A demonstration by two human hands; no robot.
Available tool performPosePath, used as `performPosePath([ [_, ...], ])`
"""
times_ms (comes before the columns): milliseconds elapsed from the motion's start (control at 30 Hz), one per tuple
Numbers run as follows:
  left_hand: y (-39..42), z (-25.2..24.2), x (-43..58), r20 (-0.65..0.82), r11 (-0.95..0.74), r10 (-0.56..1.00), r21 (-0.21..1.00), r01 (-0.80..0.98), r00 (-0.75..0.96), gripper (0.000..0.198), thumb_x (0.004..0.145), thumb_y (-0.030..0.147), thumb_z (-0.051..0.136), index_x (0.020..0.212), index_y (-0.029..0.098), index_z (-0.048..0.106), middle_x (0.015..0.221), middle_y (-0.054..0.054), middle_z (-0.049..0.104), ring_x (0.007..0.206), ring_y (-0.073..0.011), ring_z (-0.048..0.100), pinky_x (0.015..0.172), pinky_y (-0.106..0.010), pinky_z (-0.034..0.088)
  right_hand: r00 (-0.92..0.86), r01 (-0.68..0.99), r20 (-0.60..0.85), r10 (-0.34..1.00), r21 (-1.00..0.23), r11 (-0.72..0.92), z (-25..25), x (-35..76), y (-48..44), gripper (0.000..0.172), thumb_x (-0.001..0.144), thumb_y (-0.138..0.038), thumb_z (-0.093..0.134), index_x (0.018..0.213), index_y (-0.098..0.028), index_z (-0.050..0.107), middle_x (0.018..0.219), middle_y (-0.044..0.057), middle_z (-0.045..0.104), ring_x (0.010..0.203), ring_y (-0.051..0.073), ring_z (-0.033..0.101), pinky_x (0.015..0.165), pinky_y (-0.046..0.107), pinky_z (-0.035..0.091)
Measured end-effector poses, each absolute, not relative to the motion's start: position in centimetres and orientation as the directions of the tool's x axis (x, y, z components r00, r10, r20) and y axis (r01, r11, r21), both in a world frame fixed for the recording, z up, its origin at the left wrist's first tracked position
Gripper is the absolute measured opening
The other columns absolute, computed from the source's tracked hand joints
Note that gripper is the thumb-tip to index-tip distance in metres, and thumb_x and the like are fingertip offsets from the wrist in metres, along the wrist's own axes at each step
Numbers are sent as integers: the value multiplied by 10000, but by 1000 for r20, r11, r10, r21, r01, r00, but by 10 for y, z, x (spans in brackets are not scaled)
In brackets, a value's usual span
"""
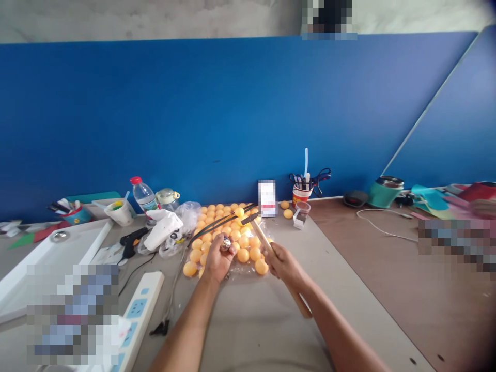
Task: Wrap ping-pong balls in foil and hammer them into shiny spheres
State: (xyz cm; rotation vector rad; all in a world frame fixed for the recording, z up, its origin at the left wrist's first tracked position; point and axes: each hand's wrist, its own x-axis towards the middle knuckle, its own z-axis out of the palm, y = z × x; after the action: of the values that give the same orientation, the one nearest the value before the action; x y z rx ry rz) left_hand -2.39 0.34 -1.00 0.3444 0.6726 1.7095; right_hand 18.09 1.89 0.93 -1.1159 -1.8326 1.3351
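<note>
My right hand (285, 264) is closed around the wooden handle of a hammer (264, 236), whose dark head points up and to the left. My left hand (217, 262) is closed on a small shiny silver object (226, 243); its exact kind is too small to tell. Just beyond both hands lies a clear plastic bag of orange ping-pong balls (243, 256), spread flat on the grey table. Dark thin strips (217, 223) lie across the balls, and one brighter ball (239, 212) sits near the hammer head.
At left are a power strip (137, 315), a white tray (91, 238), a black glue gun (130, 242) and a red-capped bottle (143, 196). Behind the bag stand a blurred-out upright card or screen (267, 199) and a cup of pens (301, 197). A green jar (384, 192) stands right.
</note>
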Motion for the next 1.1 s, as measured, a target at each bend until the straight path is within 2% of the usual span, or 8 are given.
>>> performPosePath([
  [100, 3, -8, -24, -134, -149, 948, 613, -776, -288, 223, 671, 191, 750, 790, 158, 565, 742, -12, 596, 581, -79, 529, 507, -191, 396, -397, 466, 74, 915, -842, 270, 8, 186, 24, 241, 856, -415, 470, 721, -218, 438, 575, -52, 440, 522, 109, 408, 498, 217, 306],
  [200, 3, -6, -24, -137, -145, 944, 643, -752, -299, 225, 662, 192, 735, 767, 164, 538, 709, 3, 579, 525, -66, 493, 479, -188, 376, -370, 578, 134, 919, -741, 341, 12, 192, 27, 196, 865, -362, 461, 729, -221, 465, 613, -33, 499, 554, 125, 438, 534, 229, 317],
  [300, 2, -5, -24, -128, -143, 945, 664, -734, -300, 214, 672, 220, 712, 767, 166, 529, 689, 6, 577, 476, -57, 460, 452, -186, 353, -310, 672, 126, 942, -673, 310, 15, 196, 31, 122, 852, -330, 489, 808, -225, 533, 703, -2, 586, 618, 147, 508, 576, 233, 340],
  [400, 2, -3, -23, -101, -150, 950, 684, -713, -297, 193, 686, 235, 681, 762, 168, 516, 677, 10, 569, 462, -53, 452, 446, -178, 341, -228, 755, 86, 970, -614, 232, 11, 200, 39, 123, 842, -329, 520, 889, -232, 577, 799, 27, 645, 699, 171, 564, 605, 236, 352],
  [633, 0, -1, -23, -89, -155, 951, 694, -703, -298, 198, 703, 259, 662, 793, 180, 505, 678, 16, 575, 451, -56, 452, 449, -182, 336, -106, 832, 10, 994, -546, 94, -1, 206, 54, 197, 873, -341, 499, 995, -224, 600, 980, 88, 692, 856, 218, 626, 648, 261, 366],
  [1100, 3, -4, -23, -108, -138, 952, 685, -715, -287, 199, 725, 280, 668, 791, 176, 511, 667, 8, 589, 450, -62, 459, 447, -185, 330, -7, 904, -155, 988, -423, -60, -9, 215, 64, 243, 894, -367, 443, 1008, -224, 604, 1012, 99, 703, 907, 233, 651, 634, 268, 381],
])
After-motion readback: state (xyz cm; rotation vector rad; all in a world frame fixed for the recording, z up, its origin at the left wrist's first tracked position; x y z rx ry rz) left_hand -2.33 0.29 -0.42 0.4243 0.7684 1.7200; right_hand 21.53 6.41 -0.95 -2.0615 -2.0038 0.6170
